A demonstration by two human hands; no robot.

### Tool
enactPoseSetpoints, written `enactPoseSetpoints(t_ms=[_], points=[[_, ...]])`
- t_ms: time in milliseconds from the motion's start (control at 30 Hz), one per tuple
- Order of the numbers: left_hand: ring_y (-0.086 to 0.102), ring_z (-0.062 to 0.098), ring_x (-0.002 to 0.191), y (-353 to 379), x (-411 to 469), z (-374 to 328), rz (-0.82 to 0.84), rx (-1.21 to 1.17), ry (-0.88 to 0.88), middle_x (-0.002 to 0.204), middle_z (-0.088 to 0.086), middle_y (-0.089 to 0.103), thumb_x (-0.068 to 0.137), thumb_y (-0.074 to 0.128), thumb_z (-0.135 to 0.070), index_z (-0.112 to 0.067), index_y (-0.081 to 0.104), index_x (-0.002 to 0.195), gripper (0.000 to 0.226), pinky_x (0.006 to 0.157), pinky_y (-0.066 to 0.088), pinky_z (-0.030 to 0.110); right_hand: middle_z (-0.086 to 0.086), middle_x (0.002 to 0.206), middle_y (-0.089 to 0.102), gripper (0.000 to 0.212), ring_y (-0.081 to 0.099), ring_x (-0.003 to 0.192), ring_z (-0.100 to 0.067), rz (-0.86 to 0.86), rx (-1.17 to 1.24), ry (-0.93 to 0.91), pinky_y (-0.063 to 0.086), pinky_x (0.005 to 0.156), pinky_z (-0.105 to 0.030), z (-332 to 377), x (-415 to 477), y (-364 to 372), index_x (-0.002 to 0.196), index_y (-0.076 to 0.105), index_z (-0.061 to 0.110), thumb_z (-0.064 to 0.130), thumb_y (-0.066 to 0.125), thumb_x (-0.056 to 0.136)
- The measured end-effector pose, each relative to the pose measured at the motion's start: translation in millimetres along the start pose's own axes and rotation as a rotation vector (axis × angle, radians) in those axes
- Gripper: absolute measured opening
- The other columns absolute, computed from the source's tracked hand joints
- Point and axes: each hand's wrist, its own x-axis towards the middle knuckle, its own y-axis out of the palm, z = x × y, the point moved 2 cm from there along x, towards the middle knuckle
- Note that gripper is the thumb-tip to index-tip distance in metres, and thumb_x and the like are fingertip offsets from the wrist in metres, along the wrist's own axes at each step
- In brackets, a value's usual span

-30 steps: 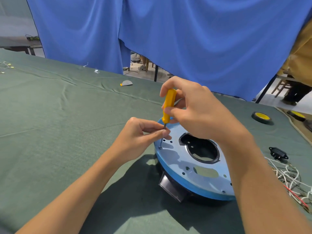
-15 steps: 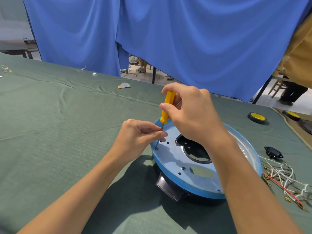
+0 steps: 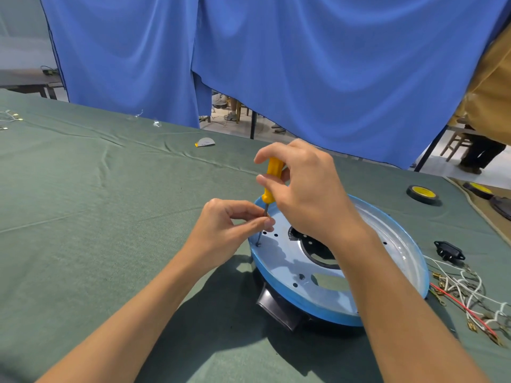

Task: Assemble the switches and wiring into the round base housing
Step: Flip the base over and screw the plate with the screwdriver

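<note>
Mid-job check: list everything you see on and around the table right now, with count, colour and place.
round base housing: one, silver plate with blue rim, on the cloth right of centre
screwdriver: one, yellow handle, near upright over the housing's left edge
screw: one, dark, under the screwdriver tip
black connector: one, on the cloth right of the housing
wire bundle: one, white and red, brass terminals, right of the housing
tape rolls: two, black with yellow centres, far right
half-round scrap: one, pale, far side of the cloth
cloth: one, green, covers the table
curtain: blue, behind the table
left hand: pinches the screwdriver shaft
right hand: grips the handle
</note>
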Motion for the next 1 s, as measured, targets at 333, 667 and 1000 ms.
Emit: enactPoseSetpoints(t_ms=[333, 667, 1000], points=[[0.073, 0.010, 0.077, 3.4, -0.7, -2.9, 0.028, 0.001, -0.013, 0.078, -0.002, 0.077, 0.086, 0.070, -0.014, -0.005, 0.076, 0.086, 0.010, 0.081, 0.057, 0.037, 0.002, 0.104, 0.058, 0.031, 0.057, 0.096, -0.015, 0.050, 0.055, 0.038, 0.047, 0.089, -0.032, 1.5, -0.3, -1.1, 0.122, 0.060, 0.023, 0.030, 0.064, 0.091], [0.071, 0.005, 0.081, 1.4, -1.5, -2.3, 0.114, -0.079, -0.007, 0.083, -0.004, 0.077, 0.084, 0.066, -0.022, -0.015, 0.075, 0.088, 0.012, 0.078, 0.052, 0.019, 0.000, 0.101, 0.066, 0.036, 0.063, 0.097, -0.017, 0.116, 0.106, -0.008, 0.049, 0.091, -0.034, 10.9, -1.7, -8.6, 0.124, 0.061, 0.016, 0.007, 0.062, 0.090], [0.073, 0.012, 0.071, 2.3, 2.1, -2.2, 0.033, -0.080, -0.027, 0.073, -0.001, 0.076, 0.074, 0.076, -0.016, -0.016, 0.076, 0.077, 0.003, 0.075, 0.057, 0.024, 0.001, 0.090, 0.059, 0.022, 0.056, 0.084, -0.014, -0.040, 0.063, 0.065, 0.046, 0.082, -0.028, 1.4, -0.5, -6.9, 0.110, 0.070, 0.031, 0.031, 0.069, 0.087]])
